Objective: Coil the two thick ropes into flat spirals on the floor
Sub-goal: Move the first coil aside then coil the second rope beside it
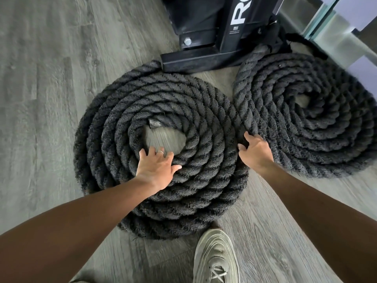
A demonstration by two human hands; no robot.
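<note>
Grey wood-plank floor [40,99], black steel rack base [204,58].

Bright even daylight, soft shadows, slight edge blur, wide-angle warp.

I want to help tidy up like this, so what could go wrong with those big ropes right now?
1. The left hand presses flat on the left coil's inner rings; a hard push might slide them and spoil the spiral.
2. The right hand works where the right coil touches the left one, so fingers could get squeezed there.
3. The shoe stands against the left coil's near edge; a step could trip on it or nudge it.
</note>
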